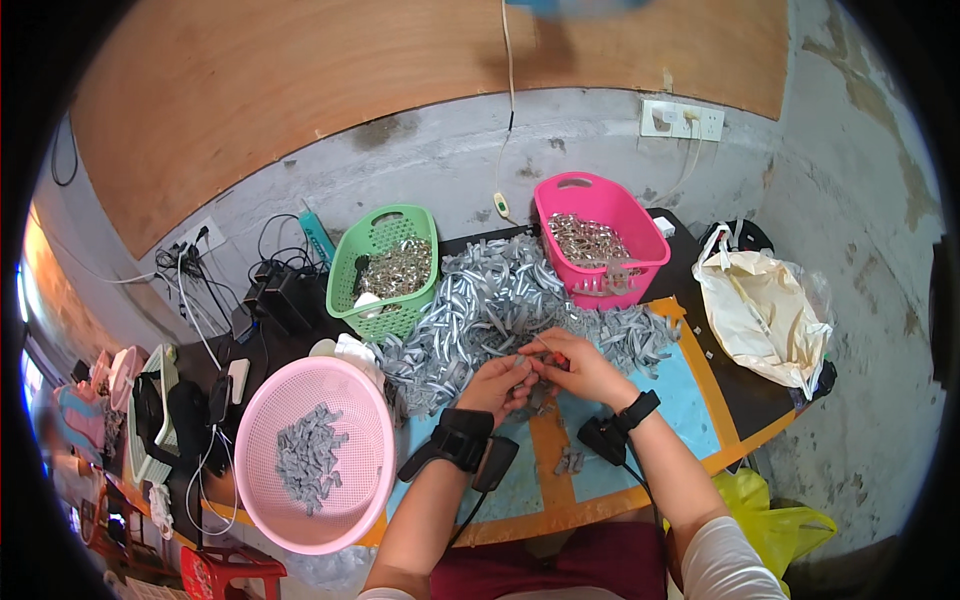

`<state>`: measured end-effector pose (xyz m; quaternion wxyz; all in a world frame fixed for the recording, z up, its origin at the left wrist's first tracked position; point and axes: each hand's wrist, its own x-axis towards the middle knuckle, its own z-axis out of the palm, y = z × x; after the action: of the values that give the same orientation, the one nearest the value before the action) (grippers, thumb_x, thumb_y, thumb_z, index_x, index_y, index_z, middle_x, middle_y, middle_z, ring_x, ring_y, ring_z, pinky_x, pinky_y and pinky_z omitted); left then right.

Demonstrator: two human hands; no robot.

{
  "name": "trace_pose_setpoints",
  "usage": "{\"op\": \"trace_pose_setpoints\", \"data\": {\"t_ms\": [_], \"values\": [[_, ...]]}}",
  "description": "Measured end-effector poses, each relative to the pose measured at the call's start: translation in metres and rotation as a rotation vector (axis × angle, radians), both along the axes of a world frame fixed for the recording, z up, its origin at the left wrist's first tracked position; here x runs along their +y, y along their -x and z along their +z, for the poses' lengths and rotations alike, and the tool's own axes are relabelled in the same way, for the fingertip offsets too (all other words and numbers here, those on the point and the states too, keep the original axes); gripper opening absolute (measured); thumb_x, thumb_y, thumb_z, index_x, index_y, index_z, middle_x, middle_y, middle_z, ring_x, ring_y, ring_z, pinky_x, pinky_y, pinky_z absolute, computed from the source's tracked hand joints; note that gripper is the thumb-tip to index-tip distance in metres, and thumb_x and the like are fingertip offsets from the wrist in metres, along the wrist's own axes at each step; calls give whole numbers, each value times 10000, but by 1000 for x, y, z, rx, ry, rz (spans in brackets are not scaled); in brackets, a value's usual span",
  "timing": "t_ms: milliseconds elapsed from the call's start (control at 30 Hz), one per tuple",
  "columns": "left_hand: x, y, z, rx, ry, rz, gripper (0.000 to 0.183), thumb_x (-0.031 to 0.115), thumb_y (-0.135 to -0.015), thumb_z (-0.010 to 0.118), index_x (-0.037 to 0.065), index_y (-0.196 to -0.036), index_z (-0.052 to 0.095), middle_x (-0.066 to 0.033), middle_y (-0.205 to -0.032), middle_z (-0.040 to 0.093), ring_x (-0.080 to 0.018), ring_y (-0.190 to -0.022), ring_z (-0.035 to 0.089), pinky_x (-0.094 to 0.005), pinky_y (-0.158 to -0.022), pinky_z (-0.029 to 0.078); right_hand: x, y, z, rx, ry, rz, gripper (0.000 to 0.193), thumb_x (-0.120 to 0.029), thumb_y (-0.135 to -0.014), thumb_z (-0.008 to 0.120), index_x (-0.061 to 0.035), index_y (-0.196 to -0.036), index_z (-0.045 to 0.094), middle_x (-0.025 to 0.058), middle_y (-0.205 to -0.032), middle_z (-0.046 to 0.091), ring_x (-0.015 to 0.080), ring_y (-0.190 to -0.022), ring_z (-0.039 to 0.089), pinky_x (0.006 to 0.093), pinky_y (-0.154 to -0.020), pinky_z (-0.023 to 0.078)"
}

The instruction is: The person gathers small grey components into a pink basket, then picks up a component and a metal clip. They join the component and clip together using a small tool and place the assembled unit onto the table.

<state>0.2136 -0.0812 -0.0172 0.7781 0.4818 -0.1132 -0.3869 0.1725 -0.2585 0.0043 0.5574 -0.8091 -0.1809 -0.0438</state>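
My left hand point(497, 388) and my right hand point(580, 372) meet over the near side of the table, fingertips almost touching. The left fingers pinch a small grey piece, mostly hidden by the fingers. In my right hand is a small tool with a red part point(558, 360); its kind is too covered to tell. Just beyond both hands lies a big heap of curved silvery-grey strips point(480, 300). A few loose grey pieces point(569, 461) rest on the blue sheet point(600, 470) below the right wrist. Each wrist wears a black strapped device.
A pink round colander point(372, 470) with small grey pieces stands at the left. Behind the heap are a green basket point(340, 260) and a bright pink basket point(640, 262), both holding shiny metal parts. A cream bag point(765, 310) sits right; black boxes and cables point(285, 300) lie left.
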Motion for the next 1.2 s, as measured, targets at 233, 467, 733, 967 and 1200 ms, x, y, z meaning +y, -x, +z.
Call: {"op": "trace_pose_setpoints", "data": {"t_ms": [233,467,733,967,1200], "values": [[6,-5,-6,27,-5,-109,163,191,-899,539,34,-934,563,23,-714,495,-30,-540,386,-159,-432,283,1,3,2,40,23,65,244,38,-782,530,-21,-1010,597,61,-838,568,123,-693,595,261,-511,506],[1,-1,-10,-61,8,14,172,140,-894,536,19,-1015,550,4,-770,546,-42,-631,468,-169,-472,356,-3,-6,-12,10,-225,-80,121,-15,-816,574,8,-926,618,52,-705,532,122,-674,590,247,-540,508],[1,-9,-24,-154,9,247,244,79,-859,574,-14,-1079,521,-79,-928,627,-69,-701,533,-175,-547,417,-5,-1,-1,-117,161,-194,133,-52,-791,566,34,-879,615,46,-717,548,136,-620,532,300,-575,436],[-1,-5,-20,-60,52,285,238,71,-868,557,-34,-1080,528,-99,-964,622,-90,-773,565,-183,-637,456,-5,-3,-5,389,-430,-246,95,-90,-826,520,-9,-851,562,4,-643,526,61,-475,435,226,-405,321],[-4,-4,-24,-19,170,299,215,39,-879,526,-21,-1086,536,-91,-1002,613,-130,-863,589,-212,-726,480,3,3,2,377,-410,-106,157,-171,-901,493,-59,-791,509,-3,-650,551,16,-442,369,183,-375,241]]}}
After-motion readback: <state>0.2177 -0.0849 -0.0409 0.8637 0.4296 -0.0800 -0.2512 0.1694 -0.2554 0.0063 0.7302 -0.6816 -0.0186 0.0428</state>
